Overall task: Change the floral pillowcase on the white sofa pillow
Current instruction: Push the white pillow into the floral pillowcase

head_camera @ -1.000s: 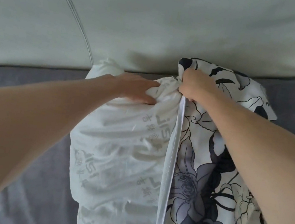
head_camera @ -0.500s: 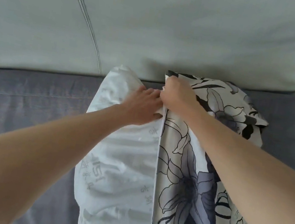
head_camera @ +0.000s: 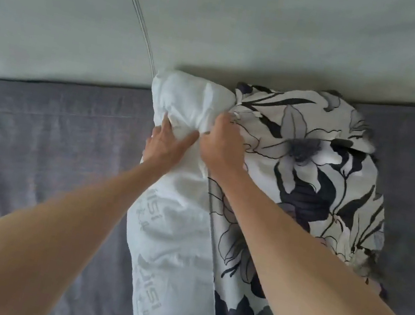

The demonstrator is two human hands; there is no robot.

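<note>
Against the pale sofa backrest (head_camera: pixel 250 27), with its dark stitched seam (head_camera: pixel 138 8) running down at a slant, the grey seat cushion (head_camera: pixel 38 142) stretched under everything I was working on. On that cushion lay the white pillow (head_camera: pixel 177 234), long end pointing away from me, its far corner pushed up to the backrest and faint grey lettering printed along its side. Just beside it on the right, touching it along one long edge, the floral pillowcase (head_camera: pixel 310 160) was spread in rumpled folds, white with dark grey and black lilies. Both my bare forearms reached in from the near edge and met at the pillow's far end. My left hand (head_camera: pixel 167 145) pressed on the white fabric, thumb spread, fingers sunk into a bunched fold, though I could not tell whether that grip was closed on the cloth. My right hand (head_camera: pixel 221 148) was curled, its grip closed on the pillowcase's edge where it met the pillow.
</note>
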